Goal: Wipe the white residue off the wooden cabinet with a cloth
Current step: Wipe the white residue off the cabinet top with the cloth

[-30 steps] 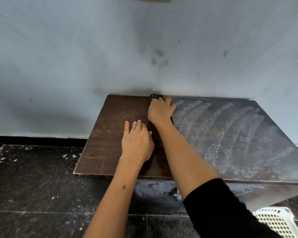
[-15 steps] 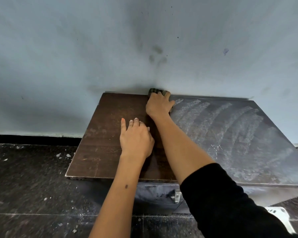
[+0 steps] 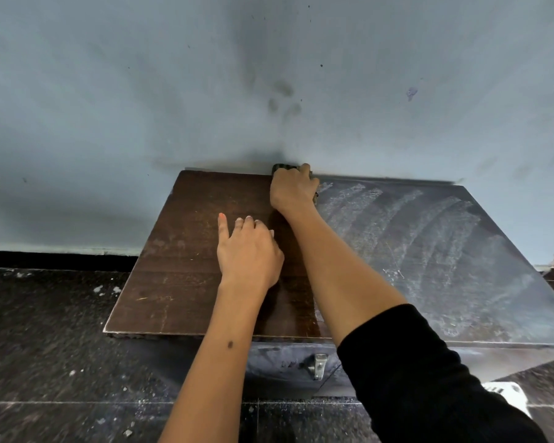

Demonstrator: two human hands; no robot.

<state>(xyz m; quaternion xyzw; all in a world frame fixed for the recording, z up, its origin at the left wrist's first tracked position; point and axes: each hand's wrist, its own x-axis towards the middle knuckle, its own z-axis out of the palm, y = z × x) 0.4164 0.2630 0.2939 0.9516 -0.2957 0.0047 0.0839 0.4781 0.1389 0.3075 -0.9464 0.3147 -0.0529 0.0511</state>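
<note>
Wooden cabinet [image 3: 186, 282], top panel: dark brown at its left part, white residue [image 3: 429, 251] (curved streaks) over its right. Left hand [image 3: 248, 251] flat, fingers relaxed, mid-panel. Right hand [image 3: 293, 190] grips dark cloth [image 3: 280, 167] at cabinet's rear edge, against wall [image 3: 141, 91].
</note>
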